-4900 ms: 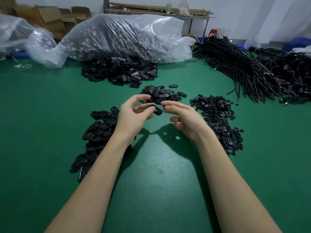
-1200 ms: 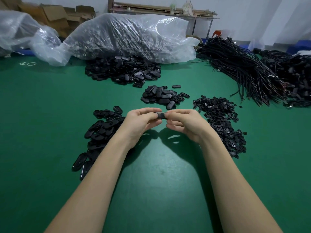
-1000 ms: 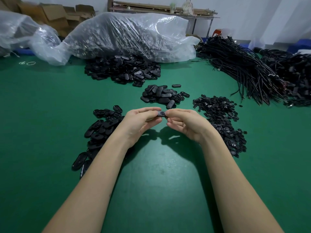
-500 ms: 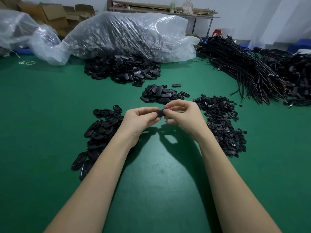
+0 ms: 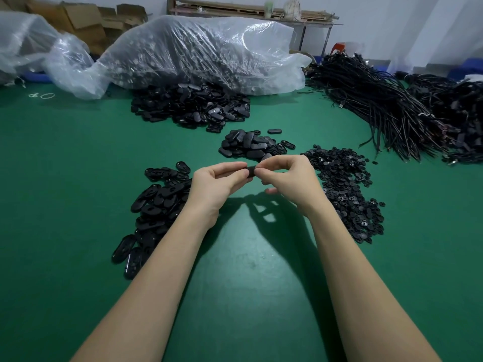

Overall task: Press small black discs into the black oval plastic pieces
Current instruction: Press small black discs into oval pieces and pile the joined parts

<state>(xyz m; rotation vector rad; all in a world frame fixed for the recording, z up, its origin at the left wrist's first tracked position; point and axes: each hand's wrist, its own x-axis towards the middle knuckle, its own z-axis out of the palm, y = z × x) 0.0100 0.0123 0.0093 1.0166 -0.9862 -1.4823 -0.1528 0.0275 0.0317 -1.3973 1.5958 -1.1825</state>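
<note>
While two hands (image 5: 257,176) pinch one oval piece (image 5: 251,171)

A green table (image 5: 52,194) spreads across the view, with two clear plastic bags (image 5: 198,50) lying at its far side, the larger one bulging with dark contents. Bundles of black cords (image 5: 386,105) are heaped at the far right. Behind the bags stand brown cardboard boxes (image 5: 78,19) at the left and a wooden-topped bench (image 5: 251,14) against the pale wall.
</note>
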